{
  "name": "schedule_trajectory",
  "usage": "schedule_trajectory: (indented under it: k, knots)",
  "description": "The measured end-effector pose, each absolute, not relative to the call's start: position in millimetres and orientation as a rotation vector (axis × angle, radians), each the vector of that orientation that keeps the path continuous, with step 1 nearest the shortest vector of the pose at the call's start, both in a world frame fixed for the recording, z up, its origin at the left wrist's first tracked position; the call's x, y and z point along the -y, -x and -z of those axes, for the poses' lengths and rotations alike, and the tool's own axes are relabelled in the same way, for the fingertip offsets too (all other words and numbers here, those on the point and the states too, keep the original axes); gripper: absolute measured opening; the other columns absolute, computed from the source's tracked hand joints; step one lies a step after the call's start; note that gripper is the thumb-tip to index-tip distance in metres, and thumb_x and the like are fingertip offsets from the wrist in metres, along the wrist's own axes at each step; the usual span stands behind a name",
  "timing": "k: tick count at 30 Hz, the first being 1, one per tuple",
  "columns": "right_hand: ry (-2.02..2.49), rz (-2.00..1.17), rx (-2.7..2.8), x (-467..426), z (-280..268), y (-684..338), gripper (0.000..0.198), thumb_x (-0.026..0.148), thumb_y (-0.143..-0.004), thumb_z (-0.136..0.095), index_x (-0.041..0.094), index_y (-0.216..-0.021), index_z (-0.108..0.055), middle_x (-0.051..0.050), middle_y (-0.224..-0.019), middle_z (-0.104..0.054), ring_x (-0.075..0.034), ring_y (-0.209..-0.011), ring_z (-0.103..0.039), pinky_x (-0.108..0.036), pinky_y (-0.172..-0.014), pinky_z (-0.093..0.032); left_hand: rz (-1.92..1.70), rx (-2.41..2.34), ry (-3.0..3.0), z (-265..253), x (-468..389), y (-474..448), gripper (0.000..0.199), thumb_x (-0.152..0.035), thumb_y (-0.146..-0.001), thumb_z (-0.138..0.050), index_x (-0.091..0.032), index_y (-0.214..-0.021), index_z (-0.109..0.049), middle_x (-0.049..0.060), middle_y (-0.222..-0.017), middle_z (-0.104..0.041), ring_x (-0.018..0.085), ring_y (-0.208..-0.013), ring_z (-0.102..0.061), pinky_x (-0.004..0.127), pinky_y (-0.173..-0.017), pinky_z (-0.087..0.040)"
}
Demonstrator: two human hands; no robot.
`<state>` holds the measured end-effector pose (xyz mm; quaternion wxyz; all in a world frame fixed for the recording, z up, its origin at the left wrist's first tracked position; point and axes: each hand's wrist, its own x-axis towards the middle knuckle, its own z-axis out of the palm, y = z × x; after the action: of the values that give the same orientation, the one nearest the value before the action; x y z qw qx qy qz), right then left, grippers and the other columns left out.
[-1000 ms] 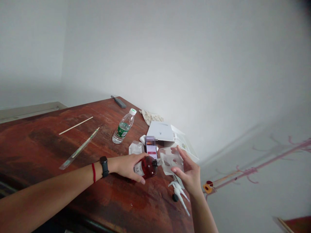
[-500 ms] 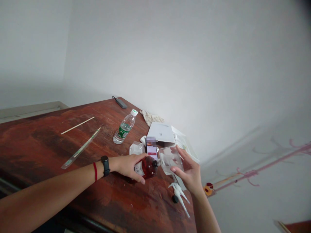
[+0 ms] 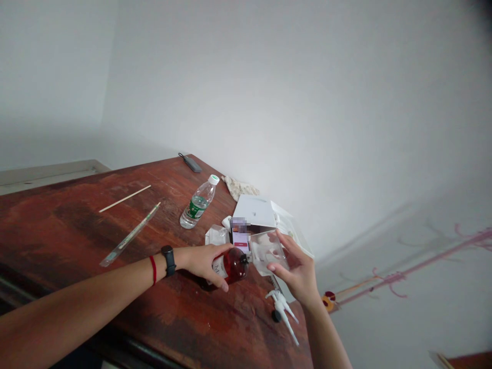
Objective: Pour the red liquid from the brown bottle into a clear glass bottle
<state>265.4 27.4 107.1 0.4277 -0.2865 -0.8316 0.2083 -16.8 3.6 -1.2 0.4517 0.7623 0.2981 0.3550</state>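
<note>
My left hand [image 3: 209, 264] is closed around a bottle of red liquid [image 3: 236, 265] with a pale label, tilted over so its dark neck points right. In my right hand [image 3: 298, 269] is a clear plastic container [image 3: 268, 251], gripped between thumb and fingers. The bottle's neck meets the container's left side; whether liquid is flowing I cannot tell. Just behind them lies a phone [image 3: 241, 240] with a lit screen. A second clear plastic piece [image 3: 217, 234] sits behind my left hand. White pump heads [image 3: 282, 310] and a black cap [image 3: 275, 315] lie below my right hand.
On the wooden table [image 3: 161, 328] stand a water bottle [image 3: 197, 205] and, farther back, a white box [image 3: 254, 210] beside a white tray [image 3: 294, 225]. A bare chopstick [image 3: 125, 199], a wrapped one [image 3: 130, 236], a grey device [image 3: 191, 163] and a cloth [image 3: 240, 187] lie about.
The view has shifted slightly. Both hands keep their holds on the bottle and the container, which stay close together with little visible movement.
</note>
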Motion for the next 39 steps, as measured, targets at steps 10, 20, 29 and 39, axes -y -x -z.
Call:
schedule_trajectory:
  k: [10, 20, 29, 39]
  knots:
    - [0.728, -0.479, 2.119, -24.7, -113.7, -260.5, 0.071, 0.047, -0.074, -0.095, 0.031, -0.139, -0.072, -0.013, -0.142, -0.071, -0.038, -0.133, -0.064, -0.060, -0.115, -0.049, -0.863, -0.730, -1.871, -3.1, -1.8, 18.1, 0.084, -0.044, -0.064, -0.099, -0.025, -0.133, -0.057, 0.004, -0.124, -0.073, 0.027, -0.111, -0.068, 0.036, -0.096, -0.052]
    - [0.709, -0.460, 2.136, -21.6, -117.9, -256.8, 0.070, 0.045, -0.076, -0.095, 0.035, -0.140, -0.070, -0.011, -0.139, -0.073, -0.037, -0.131, -0.066, -0.058, -0.113, -0.051, -0.852, -0.707, -1.859, -9.9, 1.6, 19.4, 0.098, -0.050, -0.057, -0.103, -0.025, -0.139, -0.055, 0.005, -0.129, -0.071, 0.029, -0.117, -0.068, 0.038, -0.103, -0.051]
    - [0.700, -0.419, 2.192, -24.6, -120.3, -256.8, 0.073, 0.052, -0.078, -0.092, 0.034, -0.144, -0.067, -0.012, -0.138, -0.072, -0.037, -0.130, -0.066, -0.057, -0.112, -0.051, -0.832, -0.682, -1.831, -7.6, -0.3, 18.4, 0.099, -0.050, -0.059, -0.102, -0.024, -0.142, -0.054, 0.008, -0.133, -0.071, 0.031, -0.121, -0.067, 0.040, -0.104, -0.051]
    - [0.711, -0.454, 2.210, -27.3, -119.7, -259.9, 0.075, 0.054, -0.079, -0.091, 0.036, -0.147, -0.064, -0.012, -0.140, -0.070, -0.037, -0.131, -0.063, -0.058, -0.114, -0.048, -0.837, -0.680, -1.841, -5.1, -1.1, 18.5, 0.098, -0.050, -0.059, -0.101, -0.024, -0.141, -0.054, 0.006, -0.133, -0.071, 0.031, -0.120, -0.067, 0.038, -0.103, -0.051]
